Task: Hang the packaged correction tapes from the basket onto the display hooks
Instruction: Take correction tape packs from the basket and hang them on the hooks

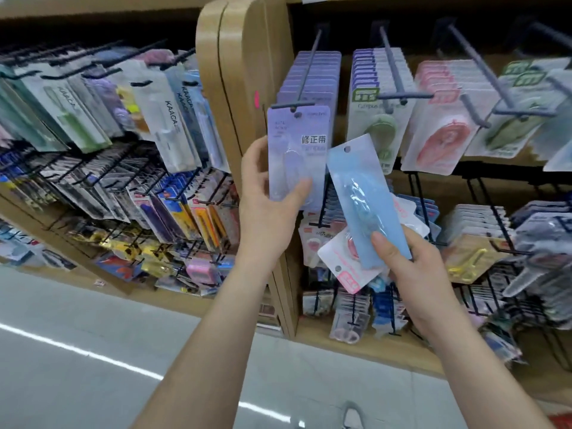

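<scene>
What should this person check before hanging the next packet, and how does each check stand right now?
1. Left hand grips the purple packet: ok.
2. Purple packet's hole threaded on the hook: cannot tell; the hole sits right at the hook's front end.
3. Right hook chosen: ok, matching purple packets hang behind on it.
4. Right hand holds the blue packet securely: ok, thumb pressed on its front.
5. Blue packet's hole clear: ok, its top end is free.
6. Pink packets beneath the blue one safely held: cannot tell.
</scene>
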### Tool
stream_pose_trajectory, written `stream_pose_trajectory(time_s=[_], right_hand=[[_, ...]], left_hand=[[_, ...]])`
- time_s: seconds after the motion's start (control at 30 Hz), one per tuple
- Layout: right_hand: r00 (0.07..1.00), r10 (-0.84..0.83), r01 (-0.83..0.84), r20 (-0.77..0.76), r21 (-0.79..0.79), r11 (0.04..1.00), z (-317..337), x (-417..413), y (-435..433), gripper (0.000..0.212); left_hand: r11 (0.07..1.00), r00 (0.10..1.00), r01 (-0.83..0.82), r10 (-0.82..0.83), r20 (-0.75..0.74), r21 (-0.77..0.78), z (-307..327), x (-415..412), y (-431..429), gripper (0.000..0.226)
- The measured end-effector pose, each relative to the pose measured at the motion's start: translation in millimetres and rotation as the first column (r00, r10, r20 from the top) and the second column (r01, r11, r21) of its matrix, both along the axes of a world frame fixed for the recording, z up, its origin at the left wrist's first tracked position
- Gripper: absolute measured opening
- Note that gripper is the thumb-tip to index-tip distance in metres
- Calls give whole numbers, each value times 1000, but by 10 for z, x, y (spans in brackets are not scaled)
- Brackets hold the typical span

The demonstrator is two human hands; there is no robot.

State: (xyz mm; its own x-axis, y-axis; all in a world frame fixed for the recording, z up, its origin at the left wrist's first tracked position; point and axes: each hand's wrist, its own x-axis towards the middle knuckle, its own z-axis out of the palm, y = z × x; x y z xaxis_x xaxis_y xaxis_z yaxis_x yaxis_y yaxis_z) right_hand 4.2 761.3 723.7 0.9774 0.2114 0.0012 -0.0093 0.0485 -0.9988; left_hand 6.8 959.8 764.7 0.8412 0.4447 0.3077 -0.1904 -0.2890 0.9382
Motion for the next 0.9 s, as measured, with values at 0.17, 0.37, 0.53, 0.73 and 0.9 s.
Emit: stream_pose_trajectory(time_s=[0.17,0.37,0.53,0.73,0.9], right_hand=[[998,-59,59,2,74,996,-7,7,-28,34],[999,3,-6,53,49,999,14,10,-29,30],[996,41,-42,77,19,999,68,19,-48,33],[995,93,-97,35,142,985,84,49,0,31],[992,124,-126,23,219,968,115,17,93,32]], left_hand=[[981,986,-137,121,118,137,-34,146,-64,68],[913,980,-175,197,-24,368,12,416,-91,60],[824,960,-98,225,-164,557,108,231,-67,61],[960,927,244,-189,-323,138,-174,-402,-412,38],[954,916,204,-265,-301,-219,-257,-465,-552,35]])
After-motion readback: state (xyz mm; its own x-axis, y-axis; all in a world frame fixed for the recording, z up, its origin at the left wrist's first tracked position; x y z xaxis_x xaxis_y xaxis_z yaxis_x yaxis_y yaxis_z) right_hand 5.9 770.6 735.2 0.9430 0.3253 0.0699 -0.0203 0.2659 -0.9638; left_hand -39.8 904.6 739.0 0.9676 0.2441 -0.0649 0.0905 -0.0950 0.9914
